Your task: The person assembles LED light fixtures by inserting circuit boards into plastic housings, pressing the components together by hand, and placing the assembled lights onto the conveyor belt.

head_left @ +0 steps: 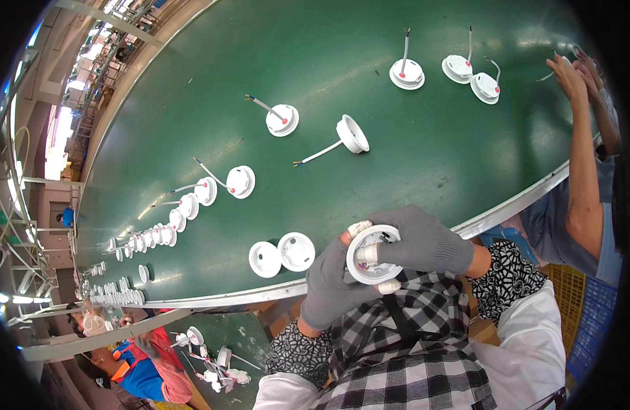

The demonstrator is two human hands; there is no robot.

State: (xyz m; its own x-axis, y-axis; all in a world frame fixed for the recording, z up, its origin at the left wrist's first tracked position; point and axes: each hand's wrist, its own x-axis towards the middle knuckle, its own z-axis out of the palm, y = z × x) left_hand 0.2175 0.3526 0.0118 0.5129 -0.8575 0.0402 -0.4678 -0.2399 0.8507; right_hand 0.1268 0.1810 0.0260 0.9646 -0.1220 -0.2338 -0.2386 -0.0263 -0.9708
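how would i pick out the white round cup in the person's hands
Find the long green table, then its near edge. Just there, the grey-gloved left hand and right hand meet around one white cup, open side toward the camera. Unlike the two white cups lying just left of it, it is held up, with a white-wrapped fingertip inside.

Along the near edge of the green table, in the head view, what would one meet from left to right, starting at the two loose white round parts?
Left loose part, right loose part, left hand, held part, right hand, co-worker's forearm.
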